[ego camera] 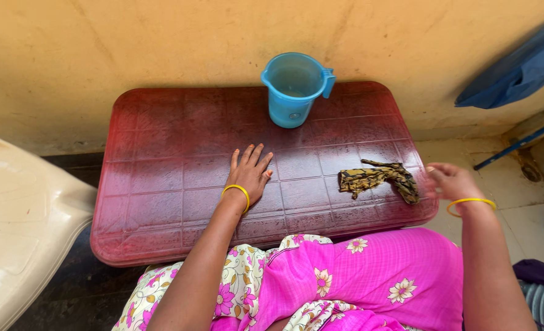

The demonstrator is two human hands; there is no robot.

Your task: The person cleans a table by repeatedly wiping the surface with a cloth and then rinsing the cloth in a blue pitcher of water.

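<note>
A crumpled, twisted cloth [379, 179] in dark olive and yellow is seen lying on a red plastic counter [161, 184], close to its right edge; it lies just left of the fingers [436, 173] of the right hand [453, 182], near them, though contact cannot be made out. Those fingers are blurred and appear loosely curled towards the cloth; whether anything is pinched cannot be told. The left hand [249, 175] is laid flat on the counter, well to the left of the cloth, its fingers spread and holding nothing; yellow bangles are worn on both wrists. A blue plastic jug [294, 87] is stood upright at the far edge by the wall, beyond the left fingers. As a judgement: the cloth, being so near the edge, could be nudged off by a careless sweep of the right fingers; the jug could be tipped by a long reach.
</note>
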